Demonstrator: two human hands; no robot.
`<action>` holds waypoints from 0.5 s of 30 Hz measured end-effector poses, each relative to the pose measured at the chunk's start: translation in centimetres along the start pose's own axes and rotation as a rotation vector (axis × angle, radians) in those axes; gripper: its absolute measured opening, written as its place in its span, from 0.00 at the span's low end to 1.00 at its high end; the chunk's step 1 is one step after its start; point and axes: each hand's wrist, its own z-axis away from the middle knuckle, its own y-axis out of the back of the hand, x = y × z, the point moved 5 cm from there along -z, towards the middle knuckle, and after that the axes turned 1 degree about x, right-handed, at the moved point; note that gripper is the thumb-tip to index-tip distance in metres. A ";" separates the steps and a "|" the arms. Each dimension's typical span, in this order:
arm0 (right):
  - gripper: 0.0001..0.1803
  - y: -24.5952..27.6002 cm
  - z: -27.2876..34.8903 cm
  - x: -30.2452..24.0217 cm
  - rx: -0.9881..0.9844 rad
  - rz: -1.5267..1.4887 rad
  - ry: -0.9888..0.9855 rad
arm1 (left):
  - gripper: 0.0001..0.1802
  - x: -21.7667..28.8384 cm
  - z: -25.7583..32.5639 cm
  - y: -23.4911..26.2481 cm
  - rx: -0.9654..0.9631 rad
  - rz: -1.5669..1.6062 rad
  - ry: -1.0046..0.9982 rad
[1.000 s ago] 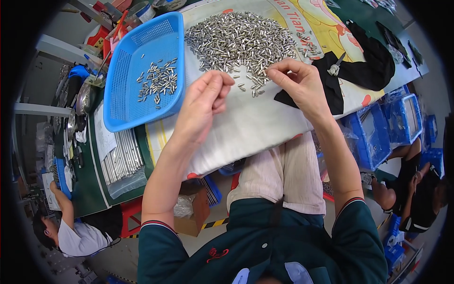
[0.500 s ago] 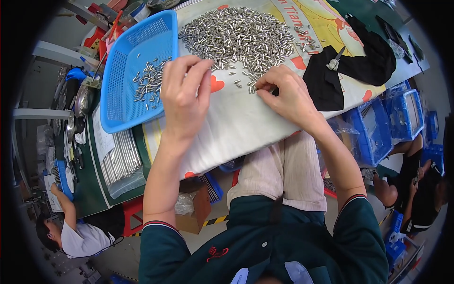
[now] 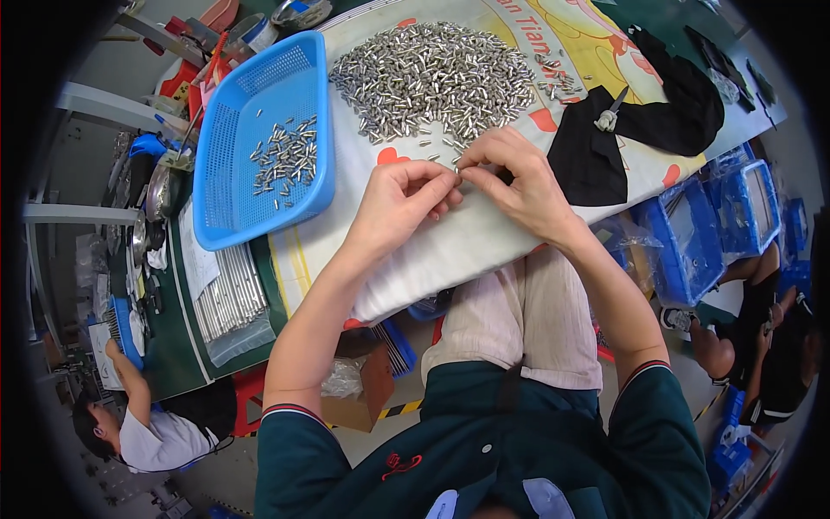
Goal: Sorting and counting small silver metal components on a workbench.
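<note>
My left hand (image 3: 399,208) and my right hand (image 3: 519,183) meet over the cloth, just below a big pile of small silver metal pins (image 3: 432,78). The thumb and forefinger of the right are pinched on a tiny metal pin. Left fingertips are pressed together right beside it; what they hold, if anything, is hidden by the fingers. A few loose pins lie between the pile and my hands. Left of the pile stands a blue plastic basket (image 3: 325,183), with a smaller heap of pins (image 3: 290,164) inside it.
Black fabric (image 3: 590,160) lies right of my hands with a small bladed tool (image 3: 610,112) on it. Blue crates (image 3: 679,238) stand at the lower right. Metal rods (image 3: 229,294) in a bag lie on the green table at left. Other people sit at both sides.
My left hand has moved right and away from the basket, to meet my right hand. The right hand has shifted slightly left. In the picture, the basket sits a little lower and further right.
</note>
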 end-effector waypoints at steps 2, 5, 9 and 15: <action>0.04 -0.3 0.2 0.4 -0.029 -0.141 -0.096 | 0.09 -0.3 0.3 -0.2 -0.072 0.138 0.054; 0.05 -0.4 0.4 1.0 -0.038 -0.198 -0.122 | 0.09 -0.3 0.2 -0.4 -0.081 0.151 0.066; 0.05 -0.3 0.4 0.9 -0.010 -0.203 -0.111 | 0.09 -0.2 0.1 -0.5 -0.067 0.136 0.026; 0.05 -0.2 0.4 0.5 0.024 -0.201 -0.068 | 0.08 -0.2 0.2 -0.5 -0.046 0.124 0.009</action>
